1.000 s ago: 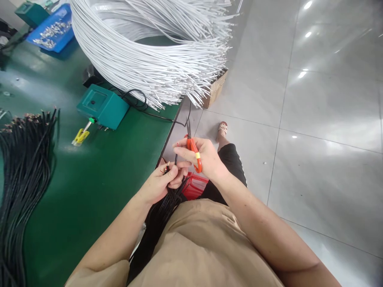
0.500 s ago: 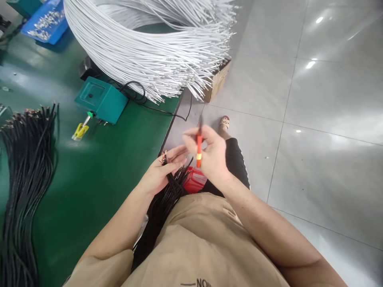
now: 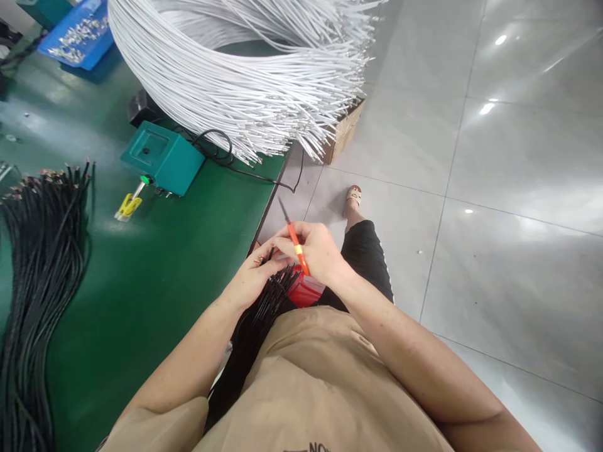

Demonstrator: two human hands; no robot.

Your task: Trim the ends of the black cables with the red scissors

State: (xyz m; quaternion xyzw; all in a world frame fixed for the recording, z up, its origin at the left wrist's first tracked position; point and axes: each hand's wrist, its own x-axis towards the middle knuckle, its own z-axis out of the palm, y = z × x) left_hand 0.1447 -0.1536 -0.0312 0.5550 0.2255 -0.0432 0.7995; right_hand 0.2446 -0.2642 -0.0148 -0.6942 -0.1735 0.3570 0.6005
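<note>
My left hand [image 3: 249,279] is closed around the ends of several black cables [image 3: 271,295], with coloured inner wires poking out by the thumb. Below it the rest of the cable bundle hangs down beside my body. In my right hand [image 3: 320,254] is a slim orange tool [image 3: 300,253] with a yellow band and a thin dark tip pointing up and left. The fingertips of both hands meet at the cable ends, and the exact contact there is hidden by the fingers.
On the green table [image 3: 155,301] lies another black cable bundle [image 3: 42,282]. A teal box device [image 3: 162,160] with a yellow clip stands near a large coil of white wires [image 3: 264,88]. Behind are a blue tray [image 3: 78,37] of metal parts and a cardboard box [image 3: 346,132].
My right hand has moved left and slightly down to meet my left hand. The orange tool has swung from upright to leaning left.
</note>
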